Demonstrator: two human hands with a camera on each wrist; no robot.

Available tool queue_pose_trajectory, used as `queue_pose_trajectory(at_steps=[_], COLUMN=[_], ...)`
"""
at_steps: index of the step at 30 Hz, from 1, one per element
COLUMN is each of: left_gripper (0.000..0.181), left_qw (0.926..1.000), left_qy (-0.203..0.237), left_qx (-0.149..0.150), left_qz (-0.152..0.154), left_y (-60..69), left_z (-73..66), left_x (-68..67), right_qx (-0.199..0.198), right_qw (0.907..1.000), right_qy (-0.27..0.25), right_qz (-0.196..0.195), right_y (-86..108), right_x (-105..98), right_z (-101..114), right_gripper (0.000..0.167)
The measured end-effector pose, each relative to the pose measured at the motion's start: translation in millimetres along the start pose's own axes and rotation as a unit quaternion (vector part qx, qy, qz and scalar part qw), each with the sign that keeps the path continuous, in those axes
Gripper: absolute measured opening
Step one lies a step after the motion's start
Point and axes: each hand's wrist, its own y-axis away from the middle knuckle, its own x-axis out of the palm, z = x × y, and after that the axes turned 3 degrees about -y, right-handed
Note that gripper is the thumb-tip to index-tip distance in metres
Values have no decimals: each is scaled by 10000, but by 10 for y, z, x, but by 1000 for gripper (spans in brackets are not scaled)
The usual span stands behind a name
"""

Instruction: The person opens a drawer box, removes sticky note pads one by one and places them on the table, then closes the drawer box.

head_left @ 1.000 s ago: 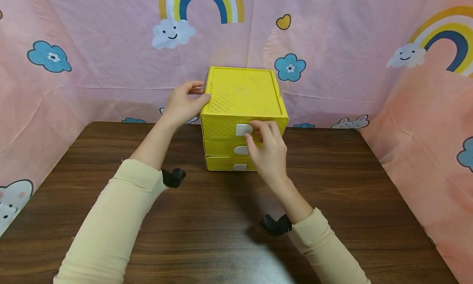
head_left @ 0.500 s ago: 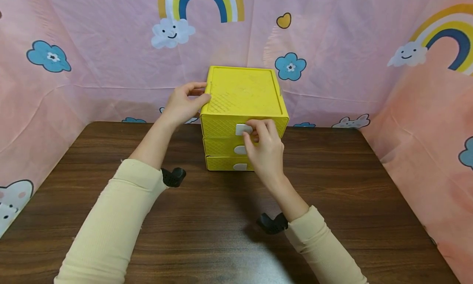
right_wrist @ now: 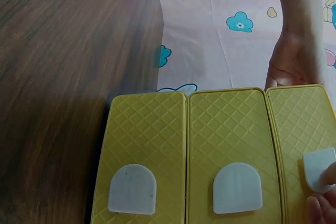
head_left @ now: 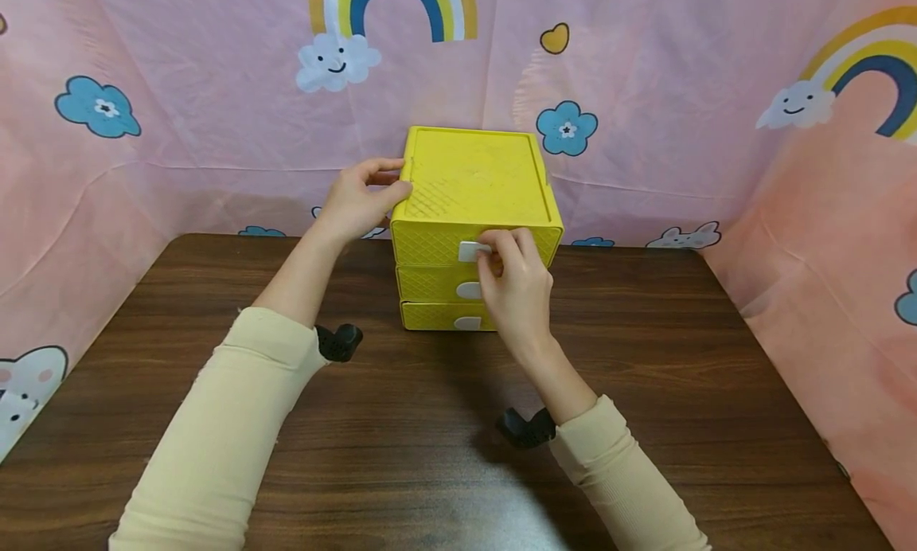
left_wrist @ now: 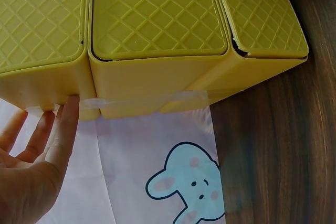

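Note:
A yellow cabinet with three stacked drawers stands at the table's back. My left hand rests on its left side, thumb at the top edge. In the left wrist view, the fairly straight fingers of my left hand touch the cabinet's side wall. My right hand pinches the white top-drawer handle between thumb and fingers. The right wrist view shows my right hand at that handle, partly cut off by the frame. All three drawers look closed.
The brown wooden table extends in front of the cabinet and to both sides. Pink patterned cloth hangs behind and beside it. Two lower white handles show on the drawer fronts. Dark devices sit at both wrists.
My right hand has shifted slightly left, and its thumb has come in against the top drawer's handle. The left hand keeps its place on the cabinet, which has not visibly moved.

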Motion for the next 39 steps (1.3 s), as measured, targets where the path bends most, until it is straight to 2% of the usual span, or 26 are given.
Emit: queue_pose_trajectory(at_steps=[9,21,39], left_gripper=[48,50,48], left_qw=[10000,9999,9999], left_qy=[46,-68,92], left_qx=[-2,-144,-76], left_qz=[23,60,11], left_y=[-5,-5,-24], left_z=[-4,-27,-10], left_x=[-1,-7,5], right_qx=[-58,-263,-481], right_qw=[9999,9993,9980], right_qy=[2,157,79], right_qz=[99,233,404], right_y=[-23,-26,27], right_x=[-28,-65,-186], right_z=[-22,-21,7], right_gripper=[9,7,4])
